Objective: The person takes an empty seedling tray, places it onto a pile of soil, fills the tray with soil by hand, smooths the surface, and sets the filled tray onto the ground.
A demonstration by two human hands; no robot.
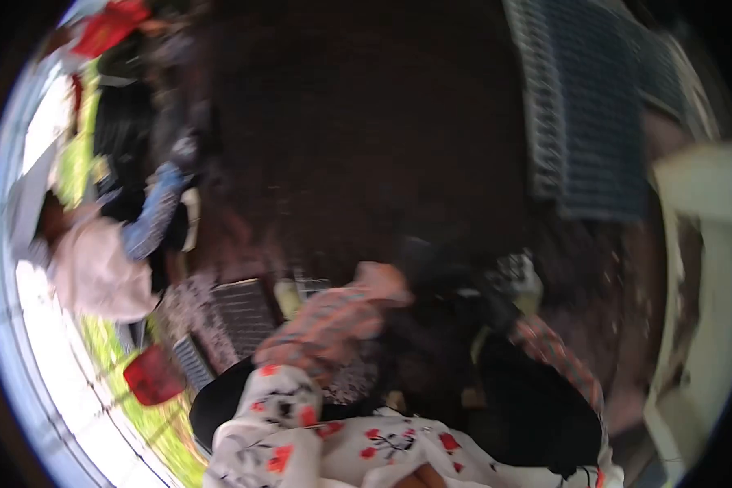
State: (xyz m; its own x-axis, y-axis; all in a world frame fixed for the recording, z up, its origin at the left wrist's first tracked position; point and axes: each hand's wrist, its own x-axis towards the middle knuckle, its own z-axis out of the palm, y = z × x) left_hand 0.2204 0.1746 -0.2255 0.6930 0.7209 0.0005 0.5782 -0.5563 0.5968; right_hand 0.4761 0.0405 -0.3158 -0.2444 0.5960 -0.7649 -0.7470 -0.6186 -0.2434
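A broad mass of dark, soil-like material [358, 138] fills the middle of the view. At its near edge, my left hand [419, 264] looks dark and badly blurred beyond a checked sleeve; its fingers cannot be made out. My right hand [496, 302], also dark and smeared, is beside a pale object [527, 294] with a whitish patterned top. Whether it touches that object is unclear. Between the hands lies dark material, and no held item can be distinguished.
Grey cell trays [598, 122] lie at the upper right. A dark tray [246, 315], a pale container [287, 299] and a red container [154, 376] are at the left. Another person [106, 264] is at the far left. A cream-coloured structure [712, 301] borders the right side.
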